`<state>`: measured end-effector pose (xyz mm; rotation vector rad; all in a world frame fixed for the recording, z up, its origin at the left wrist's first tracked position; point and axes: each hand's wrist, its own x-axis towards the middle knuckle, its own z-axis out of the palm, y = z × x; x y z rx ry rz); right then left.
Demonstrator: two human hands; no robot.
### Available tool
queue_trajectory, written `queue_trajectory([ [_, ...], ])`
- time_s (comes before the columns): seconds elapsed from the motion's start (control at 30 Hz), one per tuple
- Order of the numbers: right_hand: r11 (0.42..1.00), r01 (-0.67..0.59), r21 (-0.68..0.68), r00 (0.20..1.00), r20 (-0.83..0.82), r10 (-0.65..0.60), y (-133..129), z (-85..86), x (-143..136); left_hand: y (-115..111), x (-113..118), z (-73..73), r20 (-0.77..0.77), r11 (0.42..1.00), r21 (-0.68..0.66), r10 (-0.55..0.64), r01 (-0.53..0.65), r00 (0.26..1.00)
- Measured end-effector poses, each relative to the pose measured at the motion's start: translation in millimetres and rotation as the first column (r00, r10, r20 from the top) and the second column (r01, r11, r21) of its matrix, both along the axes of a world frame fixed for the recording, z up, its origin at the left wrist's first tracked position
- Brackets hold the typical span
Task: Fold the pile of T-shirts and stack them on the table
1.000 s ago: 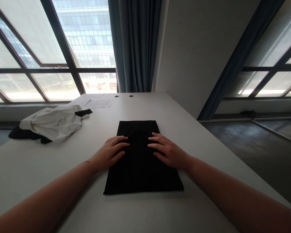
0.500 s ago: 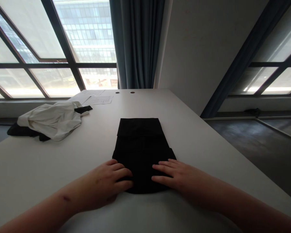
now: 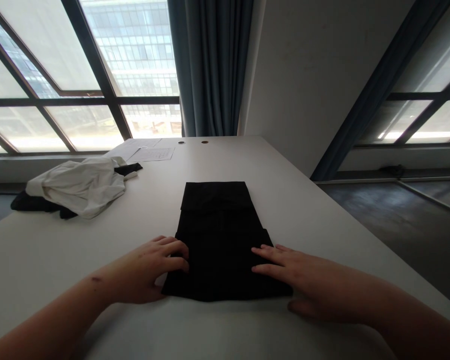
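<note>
A folded black cloth [image 3: 219, 240] lies flat on the white table [image 3: 225, 332], its wider end toward me and a folded band across its far end. My left hand [image 3: 153, 267] rests at its left edge, fingers bent and apart on the fabric, thumb low beside the near left corner. At the right edge, my right hand [image 3: 292, 272] has its fingers spread on the cloth, with the thumb on the table by the near right corner. Neither hand is closed round the fabric.
A crumpled white garment [image 3: 82, 185] lies over black fabric [image 3: 33, 201] at the left of the table. Printed papers [image 3: 153, 153] lie near the far left edge, beside two round table holes. A blue curtain [image 3: 212, 65] hangs beyond the table.
Both hands have moved outward, the left one to the left and slightly away from me, the right one to the right. The near corners of the black cloth now show, spread wider.
</note>
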<state>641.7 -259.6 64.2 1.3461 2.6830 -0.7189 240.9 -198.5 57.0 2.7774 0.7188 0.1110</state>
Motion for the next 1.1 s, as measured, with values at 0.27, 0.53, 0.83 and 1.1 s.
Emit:
queue_trajectory([
  [0.27, 1.000, 0.000, -0.003, 0.998, -0.065, 0.000, 11, 4.0, -3, -1, 11, -5.1, 0.088, 0.992, 0.067, -0.111, 0.105, 0.990],
  [0.53, 0.993, 0.113, -0.020, 0.967, -0.230, -0.115, 14, 20.6, 2, 17, -11, -19.0, 0.218, 0.985, 0.166, -0.079, 0.043, 0.973],
  [0.83, 0.964, 0.118, -0.237, 0.838, -0.497, -0.225, 8, 35.6, 16, -16, -15, -7.4, 0.533, 0.971, -0.013, 0.209, -0.239, 0.820],
  [1.1, 0.766, -0.088, -0.637, 0.551, -0.672, -0.495, 5, 24.5, 18, -49, 1, 8.2, 0.638, 0.852, -0.374, 0.522, -0.365, 0.566],
])
